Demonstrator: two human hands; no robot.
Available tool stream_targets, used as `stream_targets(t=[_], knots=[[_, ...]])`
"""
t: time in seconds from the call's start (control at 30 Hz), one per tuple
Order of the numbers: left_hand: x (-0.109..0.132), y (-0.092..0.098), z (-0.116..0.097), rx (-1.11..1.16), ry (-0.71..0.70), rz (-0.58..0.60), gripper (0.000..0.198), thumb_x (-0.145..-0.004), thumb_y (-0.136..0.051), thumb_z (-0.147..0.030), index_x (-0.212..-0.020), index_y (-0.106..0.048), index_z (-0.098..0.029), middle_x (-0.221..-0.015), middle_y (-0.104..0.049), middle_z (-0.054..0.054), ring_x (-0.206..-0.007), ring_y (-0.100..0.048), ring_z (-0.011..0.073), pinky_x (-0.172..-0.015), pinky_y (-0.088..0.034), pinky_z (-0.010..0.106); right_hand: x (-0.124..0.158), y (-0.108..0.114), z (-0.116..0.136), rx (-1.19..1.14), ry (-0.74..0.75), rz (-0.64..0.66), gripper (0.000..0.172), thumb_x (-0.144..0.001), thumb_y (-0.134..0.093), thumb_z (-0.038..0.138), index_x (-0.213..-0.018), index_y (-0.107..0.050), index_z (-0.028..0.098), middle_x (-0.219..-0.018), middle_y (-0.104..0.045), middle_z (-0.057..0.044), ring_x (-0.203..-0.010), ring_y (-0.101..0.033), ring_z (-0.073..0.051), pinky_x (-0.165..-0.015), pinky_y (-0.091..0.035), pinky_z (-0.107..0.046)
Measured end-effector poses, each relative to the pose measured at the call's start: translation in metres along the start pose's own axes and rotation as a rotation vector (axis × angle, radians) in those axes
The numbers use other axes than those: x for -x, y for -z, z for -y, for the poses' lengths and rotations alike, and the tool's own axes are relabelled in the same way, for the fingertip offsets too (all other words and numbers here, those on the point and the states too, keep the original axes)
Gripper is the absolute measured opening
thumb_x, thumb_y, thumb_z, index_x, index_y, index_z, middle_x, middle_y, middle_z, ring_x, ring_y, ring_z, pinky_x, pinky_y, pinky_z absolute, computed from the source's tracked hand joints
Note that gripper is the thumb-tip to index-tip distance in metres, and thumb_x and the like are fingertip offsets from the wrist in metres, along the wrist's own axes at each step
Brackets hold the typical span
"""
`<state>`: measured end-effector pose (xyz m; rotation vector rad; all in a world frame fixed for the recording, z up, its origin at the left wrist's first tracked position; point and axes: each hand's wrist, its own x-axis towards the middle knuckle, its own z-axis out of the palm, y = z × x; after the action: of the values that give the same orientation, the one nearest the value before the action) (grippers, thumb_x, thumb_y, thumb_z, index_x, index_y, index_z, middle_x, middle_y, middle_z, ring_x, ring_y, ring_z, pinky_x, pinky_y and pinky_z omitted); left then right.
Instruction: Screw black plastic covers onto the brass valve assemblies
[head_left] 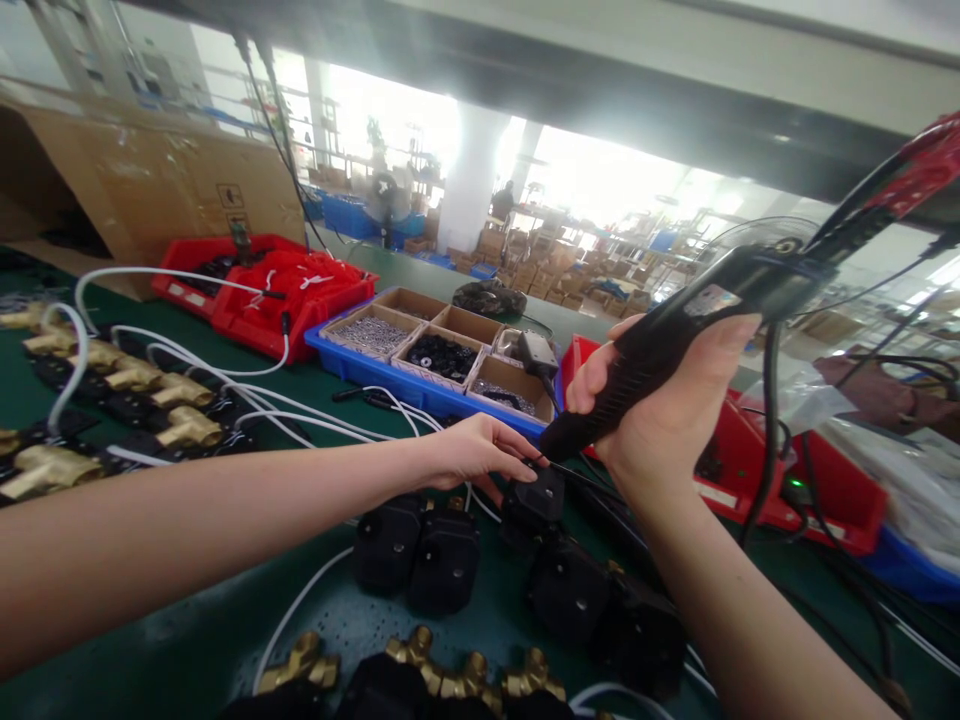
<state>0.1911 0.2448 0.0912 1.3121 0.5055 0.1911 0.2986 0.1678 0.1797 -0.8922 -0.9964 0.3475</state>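
Observation:
My right hand (667,400) is wrapped around a black electric screwdriver (675,325), which slants down to the left. Its lower end is just above a black valve actuator housing (541,495). The fingers of my left hand (487,452) are curled against the top and side of that housing, close to the driver's tip. Whether a screw sits under the tip is too small to tell. More black actuators (446,560) lie to the left of it, and another black actuator (568,580) is in front of it. Brass fittings (420,650) show at the bottom edge.
Behind my hands stands a blue tray (375,370) with compartments of screws and small black parts. Red bins (262,295) are at the left back, another red bin (840,500) at the right. White cables (300,420) and brass-bodied valves (180,425) lie on the left.

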Motion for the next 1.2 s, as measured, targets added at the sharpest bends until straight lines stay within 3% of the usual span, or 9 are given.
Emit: stream_targets(t=[0.27, 0.4, 0.53, 0.73, 0.83, 0.93, 1.03, 1.13, 1.2], knots=[[-0.001, -0.002, 0.0, 0.002, 0.008, -0.019, 0.04, -0.048, -0.085, -0.026, -0.085, -0.076, -0.013, -0.078, -0.071, 0.004, -0.055, -0.061, 0.0119, -0.044, -0.052, 0.023, -0.002, -0.005, -0.005, 0.082, 0.084, 0.038, 0.064, -0.083, -0.038, 0.081, -0.063, -0.049, 0.022, -0.041, -0.041, 0.004, -0.029, -0.04, -0.013, -0.027, -0.032, -0.025], [0.002, 0.0, 0.0, 0.0, 0.012, -0.017, 0.042, -0.048, -0.086, -0.027, -0.087, -0.076, -0.014, -0.082, -0.071, 0.004, -0.06, -0.063, 0.0133, -0.049, -0.054, 0.025, 0.001, -0.006, -0.003, 0.036, 0.053, -0.019, 0.066, -0.077, -0.043, 0.085, -0.065, -0.049, 0.021, -0.041, -0.042, 0.005, -0.032, -0.042, -0.012, -0.029, -0.033, -0.024], [0.01, 0.0, -0.004, -0.104, -0.006, 0.07, 0.035, -0.054, -0.083, -0.021, -0.087, -0.077, -0.016, -0.079, -0.072, 0.002, -0.065, -0.064, 0.0143, -0.059, -0.054, 0.026, 0.001, -0.002, 0.015, -0.061, 0.006, -0.043, 0.065, -0.069, -0.053, 0.086, -0.068, -0.049, 0.02, -0.041, -0.043, 0.006, -0.032, -0.042, -0.012, -0.029, -0.034, -0.023], [0.043, -0.003, -0.016, -0.711, -0.209, 0.136, 0.044, -0.063, -0.078, -0.009, -0.106, -0.071, -0.017, -0.101, -0.072, 0.004, -0.093, -0.067, 0.0207, -0.08, -0.051, 0.027, 0.007, 0.006, 0.039, 0.02, 0.096, -0.092, 0.067, -0.068, -0.044, 0.09, -0.061, -0.045, 0.024, -0.034, -0.035, 0.005, -0.025, -0.037, -0.017, -0.019, -0.024, -0.029], [0.072, -0.008, -0.019, -1.01, -0.33, 0.077, 0.043, -0.072, -0.079, -0.027, -0.112, -0.065, -0.018, -0.108, -0.067, 0.007, -0.098, -0.064, 0.0223, -0.082, -0.049, 0.028, 0.014, 0.009, 0.049, 0.014, 0.072, -0.107, 0.063, -0.074, -0.04, 0.085, -0.056, -0.047, 0.025, -0.034, -0.035, 0.004, -0.026, -0.038, -0.017, -0.02, -0.024, -0.029], [0.097, -0.015, -0.014, -1.37, -0.422, 0.027, 0.064, -0.067, -0.081, -0.05, -0.117, -0.059, -0.017, -0.117, -0.06, 0.012, -0.104, -0.06, 0.0287, -0.086, -0.048, 0.037, 0.021, 0.008, 0.059, -0.015, -0.058, -0.124, 0.064, -0.086, -0.026, 0.073, -0.052, -0.051, 0.025, -0.036, -0.037, 0.001, -0.029, -0.041, -0.016, -0.025, -0.027, -0.029], [0.108, -0.022, -0.005, -1.704, -0.397, 0.033, 0.071, -0.062, -0.082, -0.051, -0.115, -0.056, -0.012, -0.117, -0.058, 0.016, -0.101, -0.06, 0.0332, -0.083, -0.049, 0.042, 0.027, 0.004, 0.063, -0.022, -0.015, -0.057, 0.06, -0.085, -0.035, 0.073, -0.054, -0.051, 0.024, -0.038, -0.039, 0.002, -0.032, -0.043, -0.015, -0.028, -0.031, -0.028], [0.105, -0.023, -0.004, -1.715, -0.34, 0.011, 0.055, -0.065, -0.078, -0.037, -0.108, -0.056, -0.011, -0.108, -0.062, 0.014, -0.094, -0.062, 0.0308, -0.076, -0.05, 0.038, 0.029, -0.001, 0.059, -0.068, 0.018, -0.034, 0.058, -0.069, -0.06, 0.078, -0.059, -0.049, 0.022, -0.039, -0.041, 0.005, -0.032, -0.042, -0.013, -0.028, -0.032, -0.026], [0.099, -0.017, -0.01, -1.603, -0.303, -0.028, 0.051, -0.065, -0.076, -0.034, -0.106, -0.056, -0.013, -0.101, -0.064, 0.011, -0.088, -0.063, 0.0291, -0.07, -0.05, 0.035, 0.026, -0.005, 0.054, -0.087, -0.014, -0.035, 0.062, -0.066, -0.059, 0.082, -0.062, -0.049, 0.021, -0.039, -0.042, 0.005, -0.031, -0.041, -0.014, -0.027, -0.031, -0.026]])
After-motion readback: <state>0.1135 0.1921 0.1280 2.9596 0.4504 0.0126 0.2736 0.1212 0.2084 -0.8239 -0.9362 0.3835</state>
